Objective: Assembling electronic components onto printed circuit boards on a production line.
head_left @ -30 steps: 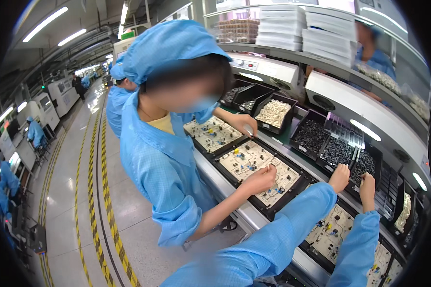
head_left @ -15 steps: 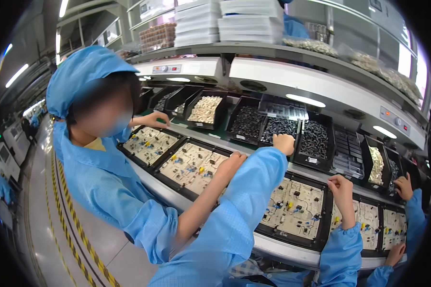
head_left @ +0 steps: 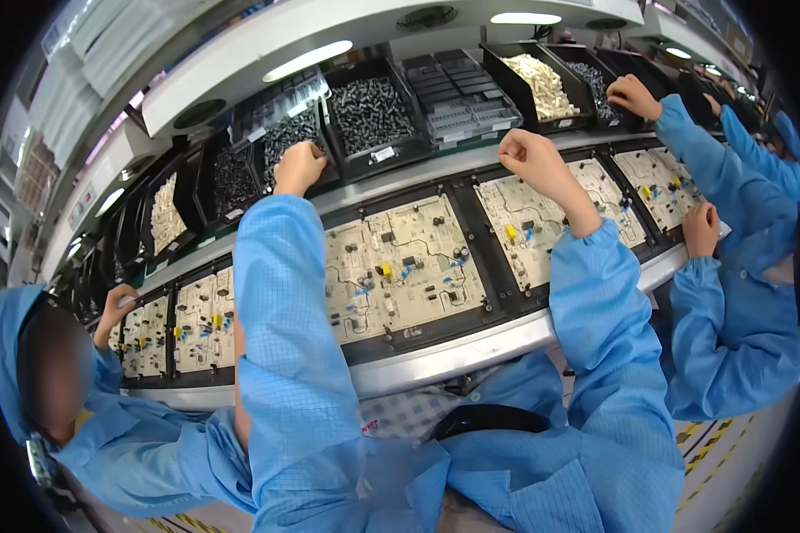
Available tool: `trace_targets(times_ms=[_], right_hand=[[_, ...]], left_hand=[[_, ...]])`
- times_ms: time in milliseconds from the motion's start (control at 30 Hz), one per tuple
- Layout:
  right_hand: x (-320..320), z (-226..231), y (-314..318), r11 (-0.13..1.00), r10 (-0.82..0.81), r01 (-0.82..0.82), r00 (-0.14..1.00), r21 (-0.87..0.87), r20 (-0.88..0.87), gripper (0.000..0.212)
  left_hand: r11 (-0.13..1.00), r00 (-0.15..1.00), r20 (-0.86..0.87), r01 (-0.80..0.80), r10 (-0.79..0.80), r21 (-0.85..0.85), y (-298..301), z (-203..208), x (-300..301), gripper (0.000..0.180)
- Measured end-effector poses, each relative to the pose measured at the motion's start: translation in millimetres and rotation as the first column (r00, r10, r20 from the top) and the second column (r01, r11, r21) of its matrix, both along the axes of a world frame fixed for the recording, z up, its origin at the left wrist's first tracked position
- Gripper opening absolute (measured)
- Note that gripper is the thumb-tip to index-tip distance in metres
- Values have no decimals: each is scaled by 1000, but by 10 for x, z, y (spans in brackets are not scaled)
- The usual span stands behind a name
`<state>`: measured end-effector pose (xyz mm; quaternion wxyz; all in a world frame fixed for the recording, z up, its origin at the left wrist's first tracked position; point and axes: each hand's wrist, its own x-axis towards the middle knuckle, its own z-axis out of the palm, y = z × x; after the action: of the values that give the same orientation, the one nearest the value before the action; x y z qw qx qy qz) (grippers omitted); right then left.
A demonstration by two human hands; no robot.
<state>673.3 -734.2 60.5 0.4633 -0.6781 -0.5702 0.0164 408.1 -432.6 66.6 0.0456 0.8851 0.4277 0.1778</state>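
Observation:
My left hand [head_left: 300, 169] is reached forward, its fingers curled closed at the front edge of a bin holding small black parts [head_left: 286, 135]. Whatever may be between those fingertips is hidden. My right hand [head_left: 538, 169] hovers over a cream circuit board [head_left: 502, 204], thumb and fingers pinched together; any part in the pinch is too small to make out. Directly ahead, between my forearms, another cream circuit board [head_left: 427, 306] carries black, yellow and blue components. A black frame [head_left: 460, 200] surrounds the boards.
Behind the boards stand more bins: cylindrical black parts [head_left: 371, 115], stacked black strips [head_left: 458, 93] and cream parts [head_left: 542, 87]. A metal rail [head_left: 453, 357] runs along the near edge. Co-workers' hands [head_left: 117, 306] [head_left: 636, 96] [head_left: 702, 229] work on both sides. A lit hood [head_left: 307, 60] hangs above.
The view has swung to the right, showing more of the right-hand co-worker. My left hand stays by the black-parts bins, still closed; my right hand stays raised and pinched above a board.

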Motion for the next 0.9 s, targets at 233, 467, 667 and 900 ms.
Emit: trace_targets(times_ms=[233,467,667,900], right_hand=[[68,-151,-94,987,10,-1,998,-160,56,11],[173,-247,-131,939,35,39,977,-341,210,8],[268,-365,-107,945,71,5,973,-327,220,10],[387,-148,-240,952,-19,79,980,-296,199,10]], left_hand=[[991,996,-55,-63,70,114,-141,2,65,22],[979,984,124,-143,126,143,-124,-70,137,26],[966,983,124,-158,135,206,-139,-193,150,40],[986,929,356,-137,95,93,-83,-217,128,32]])
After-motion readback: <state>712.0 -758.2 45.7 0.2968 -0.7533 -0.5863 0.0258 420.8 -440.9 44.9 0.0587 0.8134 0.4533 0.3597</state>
